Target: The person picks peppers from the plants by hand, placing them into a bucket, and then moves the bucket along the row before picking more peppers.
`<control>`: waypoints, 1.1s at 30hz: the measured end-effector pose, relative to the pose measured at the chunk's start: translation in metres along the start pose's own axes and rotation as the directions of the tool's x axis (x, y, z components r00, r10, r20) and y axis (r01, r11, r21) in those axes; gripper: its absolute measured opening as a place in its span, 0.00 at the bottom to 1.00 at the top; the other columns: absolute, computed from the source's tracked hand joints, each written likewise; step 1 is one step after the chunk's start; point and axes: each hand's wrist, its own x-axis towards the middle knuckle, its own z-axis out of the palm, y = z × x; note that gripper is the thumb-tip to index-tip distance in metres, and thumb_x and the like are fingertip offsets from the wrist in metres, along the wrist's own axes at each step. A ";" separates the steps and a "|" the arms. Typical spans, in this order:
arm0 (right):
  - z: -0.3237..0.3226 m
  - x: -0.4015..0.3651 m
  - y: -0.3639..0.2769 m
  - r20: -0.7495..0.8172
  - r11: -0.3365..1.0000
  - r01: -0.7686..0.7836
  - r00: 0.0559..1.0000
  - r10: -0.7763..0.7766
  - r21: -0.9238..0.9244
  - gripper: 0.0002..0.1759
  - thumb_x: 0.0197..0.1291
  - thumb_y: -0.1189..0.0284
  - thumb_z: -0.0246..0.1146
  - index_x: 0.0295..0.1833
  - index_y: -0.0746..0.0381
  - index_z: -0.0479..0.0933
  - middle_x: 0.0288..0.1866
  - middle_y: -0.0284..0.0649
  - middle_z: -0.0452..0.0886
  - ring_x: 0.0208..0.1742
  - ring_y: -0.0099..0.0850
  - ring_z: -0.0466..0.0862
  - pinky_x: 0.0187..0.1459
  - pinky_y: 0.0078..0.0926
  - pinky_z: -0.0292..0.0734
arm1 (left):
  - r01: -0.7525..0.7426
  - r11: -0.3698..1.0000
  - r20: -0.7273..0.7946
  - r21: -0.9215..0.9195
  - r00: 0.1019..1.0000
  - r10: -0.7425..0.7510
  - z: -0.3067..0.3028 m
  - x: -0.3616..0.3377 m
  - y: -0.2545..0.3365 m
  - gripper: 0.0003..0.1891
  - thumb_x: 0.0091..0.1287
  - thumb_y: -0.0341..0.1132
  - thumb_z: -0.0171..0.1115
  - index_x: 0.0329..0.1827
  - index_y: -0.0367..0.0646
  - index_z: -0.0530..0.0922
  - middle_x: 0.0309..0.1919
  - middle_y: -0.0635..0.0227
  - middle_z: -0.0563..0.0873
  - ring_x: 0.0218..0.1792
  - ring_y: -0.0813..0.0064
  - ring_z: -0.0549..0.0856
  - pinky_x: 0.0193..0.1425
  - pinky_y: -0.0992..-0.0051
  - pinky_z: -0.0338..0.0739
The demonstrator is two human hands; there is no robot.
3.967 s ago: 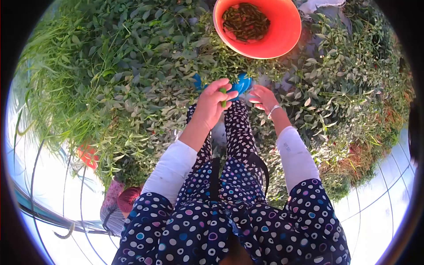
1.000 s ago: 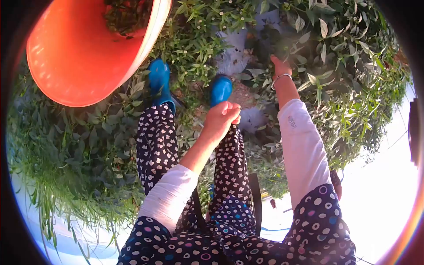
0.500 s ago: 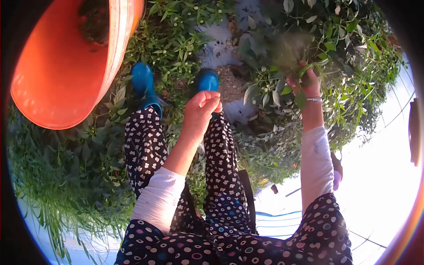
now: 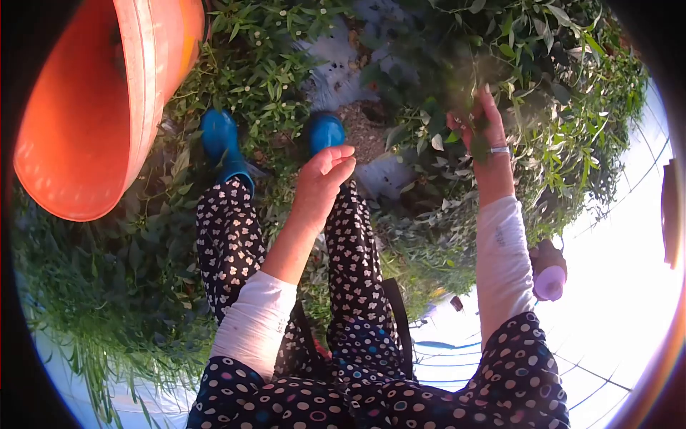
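My left hand (image 4: 323, 179) is in front of my right leg, with its fingers curled and the thumb lying close to them. What is inside the curl, if anything, is hidden. My right hand (image 4: 487, 132), with a band at the wrist, reaches in among the leafy branches of a green plant (image 4: 529, 79). Its fingers are spread among the leaves, and a leaf covers part of the palm. A blurred patch of foliage hides what lies just past the fingertips.
A large orange bucket (image 4: 75, 143) tilts at the upper left, its mouth facing me. My blue boots (image 4: 220, 136) stand among low weeds (image 4: 271, 86) beside whitish ground sheeting (image 4: 386, 175). Tall grass (image 4: 107, 350) grows at the lower left. Another person (image 4: 549, 275) is partly visible behind my right arm.
My right hand has shifted slightly left and its fingers have spread apart. My left hand is nearly in place, its thumb a little looser. The bucket has moved left in view.
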 end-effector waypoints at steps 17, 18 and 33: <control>0.008 -0.043 -0.034 0.059 0.682 0.350 0.910 -0.411 -0.643 0.18 0.63 0.60 0.56 0.52 0.61 0.73 0.38 0.32 0.77 0.36 0.17 0.75 0.35 0.17 0.74 | 0.136 0.990 -0.009 0.025 0.991 -0.135 0.005 0.005 -0.006 0.16 0.63 0.44 0.56 0.51 0.48 0.75 0.42 0.74 0.82 0.45 0.83 0.79 0.43 0.79 0.64; 0.003 -0.042 -0.038 0.053 0.712 0.355 0.911 -0.410 -0.606 0.17 0.62 0.61 0.57 0.50 0.61 0.73 0.40 0.33 0.78 0.38 0.17 0.76 0.37 0.17 0.75 | 0.134 0.991 -0.006 0.019 0.991 -0.134 0.005 0.004 -0.007 0.16 0.63 0.44 0.56 0.51 0.48 0.75 0.42 0.74 0.82 0.45 0.83 0.79 0.43 0.79 0.64; 0.059 -0.054 0.056 0.132 0.600 0.544 0.795 -0.592 -0.586 0.11 0.43 0.83 0.62 0.34 0.63 0.70 0.26 0.30 0.73 0.28 0.16 0.72 0.33 0.14 0.69 | 0.125 0.992 -0.045 -0.025 0.991 -0.126 0.000 0.006 -0.009 0.15 0.64 0.43 0.55 0.52 0.49 0.74 0.43 0.74 0.82 0.45 0.81 0.79 0.43 0.78 0.63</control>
